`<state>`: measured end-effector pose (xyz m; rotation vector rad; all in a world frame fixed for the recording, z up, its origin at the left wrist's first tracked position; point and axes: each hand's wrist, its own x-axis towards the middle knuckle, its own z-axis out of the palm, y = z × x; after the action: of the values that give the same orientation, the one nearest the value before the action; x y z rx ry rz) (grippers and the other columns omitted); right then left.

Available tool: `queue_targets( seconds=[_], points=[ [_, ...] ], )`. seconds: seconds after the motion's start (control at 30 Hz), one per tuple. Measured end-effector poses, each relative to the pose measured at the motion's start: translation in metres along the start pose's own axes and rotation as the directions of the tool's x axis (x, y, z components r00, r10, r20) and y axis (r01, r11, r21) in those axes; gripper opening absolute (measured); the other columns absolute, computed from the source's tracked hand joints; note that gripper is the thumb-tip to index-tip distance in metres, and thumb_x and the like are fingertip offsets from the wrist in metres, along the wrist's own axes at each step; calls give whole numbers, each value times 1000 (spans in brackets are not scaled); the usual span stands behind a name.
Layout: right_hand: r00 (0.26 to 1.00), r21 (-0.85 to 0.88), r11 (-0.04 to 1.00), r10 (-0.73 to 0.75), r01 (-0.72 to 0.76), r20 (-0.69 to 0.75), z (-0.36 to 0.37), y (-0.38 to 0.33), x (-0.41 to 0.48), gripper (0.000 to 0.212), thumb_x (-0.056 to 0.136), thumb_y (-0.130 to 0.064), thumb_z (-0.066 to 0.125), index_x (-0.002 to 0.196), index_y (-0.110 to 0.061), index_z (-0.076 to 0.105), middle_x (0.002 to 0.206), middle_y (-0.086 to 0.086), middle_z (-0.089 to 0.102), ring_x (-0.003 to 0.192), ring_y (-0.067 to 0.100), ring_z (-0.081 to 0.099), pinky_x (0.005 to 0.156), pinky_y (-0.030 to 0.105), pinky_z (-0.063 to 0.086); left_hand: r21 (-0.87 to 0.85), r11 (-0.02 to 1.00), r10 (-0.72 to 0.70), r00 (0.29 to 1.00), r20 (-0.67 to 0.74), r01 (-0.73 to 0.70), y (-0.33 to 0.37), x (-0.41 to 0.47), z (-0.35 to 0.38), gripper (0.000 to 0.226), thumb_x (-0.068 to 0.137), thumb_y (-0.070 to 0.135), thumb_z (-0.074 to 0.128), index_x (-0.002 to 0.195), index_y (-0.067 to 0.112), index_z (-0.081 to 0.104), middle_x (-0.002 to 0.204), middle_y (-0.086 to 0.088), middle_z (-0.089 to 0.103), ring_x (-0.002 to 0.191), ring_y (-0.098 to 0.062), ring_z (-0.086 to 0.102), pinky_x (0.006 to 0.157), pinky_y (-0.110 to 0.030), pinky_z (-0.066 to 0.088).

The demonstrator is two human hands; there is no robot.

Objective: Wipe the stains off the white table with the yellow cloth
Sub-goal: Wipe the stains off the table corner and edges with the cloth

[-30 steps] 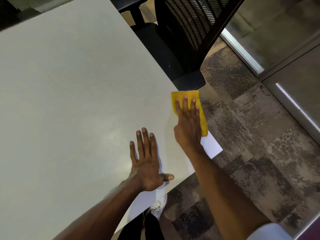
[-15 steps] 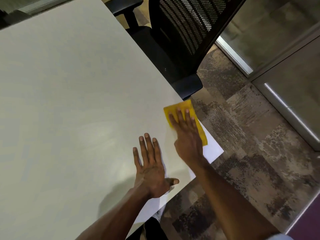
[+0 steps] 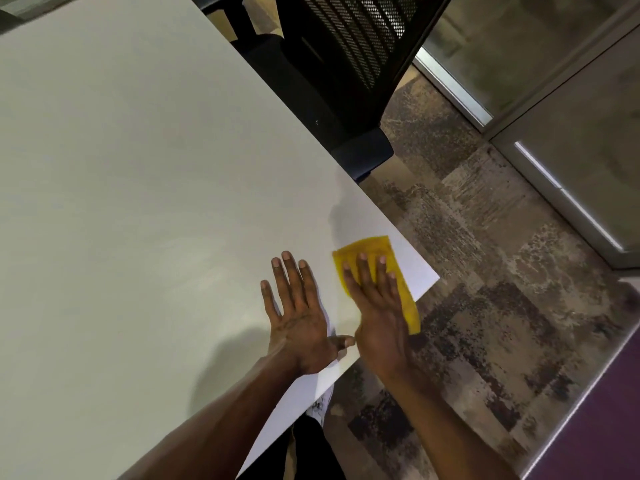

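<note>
The white table [image 3: 138,202] fills the left and centre of the view, its near right corner at the lower middle. A yellow cloth [image 3: 372,249] lies flat on that corner, and its lower end hangs past the table edge. My right hand [image 3: 375,306] presses flat on the cloth with fingers spread, covering most of it. My left hand [image 3: 298,313] rests palm down on the bare tabletop just left of the cloth, fingers apart, holding nothing. I cannot make out distinct stains on the surface.
A black mesh office chair [image 3: 346,74] stands against the table's right edge, beyond the cloth. Patterned carpet [image 3: 485,289] covers the floor to the right. A glass partition with a metal frame [image 3: 540,109] runs along the far right. A white shoe [image 3: 320,407] shows below the table edge.
My right hand has slid the cloth back along the table's right edge, from beside the chair toward the near corner. My left hand has stayed planted on the table.
</note>
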<state>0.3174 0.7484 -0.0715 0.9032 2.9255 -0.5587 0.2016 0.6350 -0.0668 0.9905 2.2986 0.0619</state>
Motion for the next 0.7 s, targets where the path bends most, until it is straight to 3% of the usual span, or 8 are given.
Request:
queue_targets(
  seconds=[0.23, 0.37, 0.5, 0.6, 0.7],
  points=[
    [989, 87, 986, -144, 142, 20, -12, -17, 75, 99, 79, 19, 47, 166, -24, 29, 177, 4, 16, 165, 34, 0, 135, 52, 9, 28, 1000, -13, 1000, 8, 12, 0, 3, 0, 158, 72, 101, 45, 155, -1, -42, 158, -27, -55, 150, -48, -49, 124, -73, -17],
    [998, 43, 998, 45, -43, -35, -17, 3, 75, 94, 86, 13, 50, 167, -25, 23, 178, 7, 10, 165, 35, -2, 134, 52, 8, 10, 1000, 9, 1000, 3, -9, -5, 4, 4, 157, 70, 103, 42, 156, 1, -41, 160, -25, -54, 151, -46, -49, 125, -73, -16],
    [967, 50, 970, 240, -236, -88, -23, 23, 51, 98, 81, 10, 49, 168, -22, 18, 178, 9, 5, 165, 36, -6, 135, 53, 4, 8, 1000, 24, 999, 20, -25, -7, 3, 1, 159, 70, 103, 45, 155, 2, -43, 159, -25, -55, 150, -46, -50, 124, -74, -17],
    [960, 76, 966, 255, -247, -113, -14, 18, 12, 104, 75, 15, 47, 168, -21, 17, 178, 8, 4, 165, 36, -9, 135, 54, 2, 5, 1000, 14, 999, 38, -14, -5, 2, -2, 159, 72, 102, 48, 155, 0, -42, 158, -26, -56, 149, -47, -50, 124, -74, -16],
    [984, 97, 985, 153, -144, -87, 3, 1, -38, 113, 69, 21, 48, 168, -24, 17, 179, 4, 4, 165, 34, -7, 135, 51, 0, -3, 1000, 20, 999, 51, -20, -4, 1, -6, 159, 73, 100, 50, 155, 0, -42, 156, -26, -58, 148, -46, -52, 124, -74, -18]
  ],
)
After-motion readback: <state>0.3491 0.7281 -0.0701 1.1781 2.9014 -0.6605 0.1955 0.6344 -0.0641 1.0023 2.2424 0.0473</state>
